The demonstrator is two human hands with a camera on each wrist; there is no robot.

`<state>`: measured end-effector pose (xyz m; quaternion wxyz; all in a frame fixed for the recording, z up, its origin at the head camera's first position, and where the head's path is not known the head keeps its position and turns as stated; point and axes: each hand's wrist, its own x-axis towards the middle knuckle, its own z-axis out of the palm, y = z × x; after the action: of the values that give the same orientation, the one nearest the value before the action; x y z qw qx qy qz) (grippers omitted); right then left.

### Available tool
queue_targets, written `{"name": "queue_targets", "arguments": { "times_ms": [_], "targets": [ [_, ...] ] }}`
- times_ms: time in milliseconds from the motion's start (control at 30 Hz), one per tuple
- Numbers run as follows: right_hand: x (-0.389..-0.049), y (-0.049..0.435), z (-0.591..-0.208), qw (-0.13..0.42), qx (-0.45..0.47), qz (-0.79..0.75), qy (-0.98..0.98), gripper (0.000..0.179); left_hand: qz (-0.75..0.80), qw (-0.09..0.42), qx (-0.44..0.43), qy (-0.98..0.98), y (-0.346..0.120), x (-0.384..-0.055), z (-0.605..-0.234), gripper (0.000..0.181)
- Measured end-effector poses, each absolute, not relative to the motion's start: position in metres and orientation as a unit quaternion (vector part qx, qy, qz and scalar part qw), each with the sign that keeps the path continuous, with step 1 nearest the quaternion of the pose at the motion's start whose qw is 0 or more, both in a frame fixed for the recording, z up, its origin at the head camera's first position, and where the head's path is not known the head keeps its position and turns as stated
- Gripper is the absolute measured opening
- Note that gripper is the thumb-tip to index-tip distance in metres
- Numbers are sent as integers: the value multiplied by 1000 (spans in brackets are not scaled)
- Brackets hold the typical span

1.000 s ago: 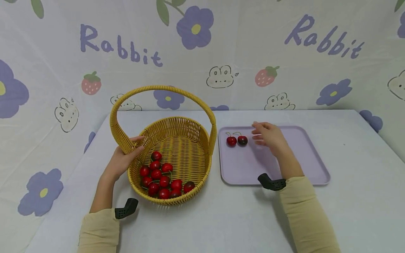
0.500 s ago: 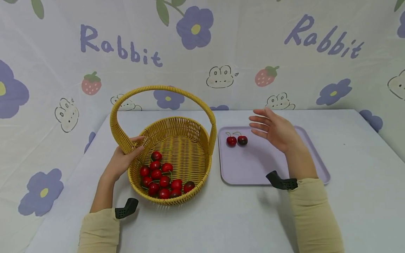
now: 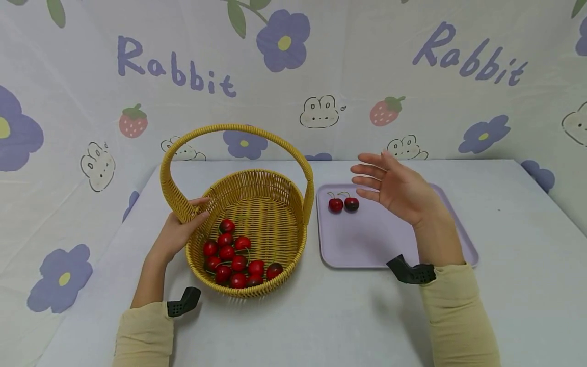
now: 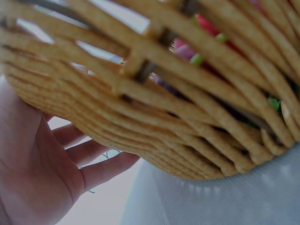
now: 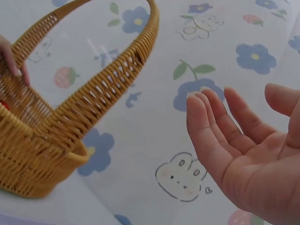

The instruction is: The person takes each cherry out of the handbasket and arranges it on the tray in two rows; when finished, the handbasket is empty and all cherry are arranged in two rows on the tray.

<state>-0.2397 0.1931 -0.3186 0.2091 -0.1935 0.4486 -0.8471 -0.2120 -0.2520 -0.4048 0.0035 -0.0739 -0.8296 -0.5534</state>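
My left hand (image 3: 176, 234) holds the yellow wicker basket (image 3: 261, 176) at its left side, by the foot of the tall arched handle, thumb over the rim. In the left wrist view, the fingers of that hand (image 4: 47, 173) lie along the outside of the woven wall. Several red cherries (image 3: 238, 263) sit in the near left part of the basket. Above the lilac tray (image 3: 399, 244), my right hand (image 3: 394, 186) is raised, palm turned to the left with fingers apart and nothing in it. Two cherries with stems (image 3: 343, 205) lie at the tray's far left corner.
Basket and tray stand side by side on a white table (image 3: 293, 326). Behind them hangs a cloth (image 3: 348, 51) printed with flowers, rabbits and strawberries. The handle (image 5: 103, 84) arches high between the two hands.
My right hand has risen from over the tray, drawn back a little and turned its palm more to view, its fingers spreading. The left hand, basket and cherries have stayed put.
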Motion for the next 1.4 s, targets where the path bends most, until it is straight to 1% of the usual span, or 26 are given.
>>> {"name": "queue_targets", "arguments": {
  "times_ms": [367,567,1067,1400],
  "targets": [
    [-226,169,-313,238,-250,-796,497,37,-555,2,-71,-829,-251,-212,-405,45],
    [-220,155,-314,254,-255,-775,520,33,-555,4,-74,-829,-252,-211,-405,42],
    [-210,122,-323,305,-288,-719,554,30,-559,1,-70,-826,-253,-211,-404,42],
    [-217,90,-335,357,-280,-620,640,38,-557,4,-67,-828,-252,-211,-404,42]
  ]
}}
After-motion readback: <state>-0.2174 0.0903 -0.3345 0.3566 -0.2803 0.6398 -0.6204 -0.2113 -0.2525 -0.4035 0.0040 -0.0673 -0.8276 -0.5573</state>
